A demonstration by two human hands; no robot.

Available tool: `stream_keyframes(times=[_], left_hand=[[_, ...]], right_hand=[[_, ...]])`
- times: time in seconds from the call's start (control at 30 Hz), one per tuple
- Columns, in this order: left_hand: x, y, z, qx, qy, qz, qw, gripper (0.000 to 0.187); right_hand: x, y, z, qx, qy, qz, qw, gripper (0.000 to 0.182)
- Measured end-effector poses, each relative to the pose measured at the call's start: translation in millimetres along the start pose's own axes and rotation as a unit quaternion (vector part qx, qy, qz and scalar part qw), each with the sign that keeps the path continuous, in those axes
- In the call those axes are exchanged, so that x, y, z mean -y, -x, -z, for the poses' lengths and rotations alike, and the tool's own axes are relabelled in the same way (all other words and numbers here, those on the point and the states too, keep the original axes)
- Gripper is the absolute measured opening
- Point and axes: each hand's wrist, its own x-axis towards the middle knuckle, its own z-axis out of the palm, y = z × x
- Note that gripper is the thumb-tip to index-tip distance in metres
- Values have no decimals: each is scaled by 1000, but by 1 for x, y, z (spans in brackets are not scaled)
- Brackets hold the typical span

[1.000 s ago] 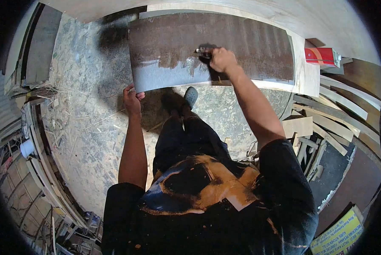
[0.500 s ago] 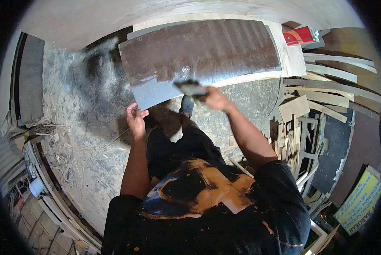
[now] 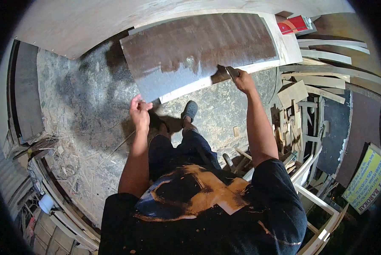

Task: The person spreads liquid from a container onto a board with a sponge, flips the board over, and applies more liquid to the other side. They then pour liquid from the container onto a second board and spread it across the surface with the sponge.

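A sheet (image 3: pixel 169 83) lies on a pale board (image 3: pixel 290 46), its upper part coated dark brown and a grey strip bare along its near left side. My right hand (image 3: pixel 244 81) is closed on a flat tool (image 3: pixel 232 73), seen edge-on at the sheet's near edge toward the right. At the sheet's near left corner is my left hand (image 3: pixel 140 109), its fingers bent and partly apart; whether they touch the corner is hard to tell.
A red container (image 3: pixel 293 25) stands at the back right. Wood strips (image 3: pixel 326 55) and offcuts (image 3: pixel 293 94) are stacked on the right. Scraps litter the floor (image 3: pixel 80 140) at left. A yellow sign (image 3: pixel 364 180) leans at lower right.
My right hand has moved right with the tool, away from the sheet's near middle. My left hand stays by the corner. The view has shifted slightly.
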Motion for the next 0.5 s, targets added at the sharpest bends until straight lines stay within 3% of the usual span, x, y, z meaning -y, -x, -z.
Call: stream_keyframes(times=[0.1, 0.2, 0.33, 0.4, 0.5], left_hand=[[-11, -11, 1, 14, -11, 32, 999, 28], [-9, -15, 1, 32, -3, 53, 998, 30], [-6, -13, -2, 26, -12, 63, 998, 30], [-4, -11, -2, 27, -17, 60, 998, 30], [-1, -8, -1, 26, -26, 68, 997, 31]], right_hand=[[3, 4, -3, 21, 141, -51, 988, 42], [3, 12, -18, 14, 148, -76, 986, 43], [2, 32, -53, -4, 91, 21, 996, 44], [12, 35, -75, 22, 157, 5, 987, 45], [56, 60, -76, 79, 129, 81, 985, 45]])
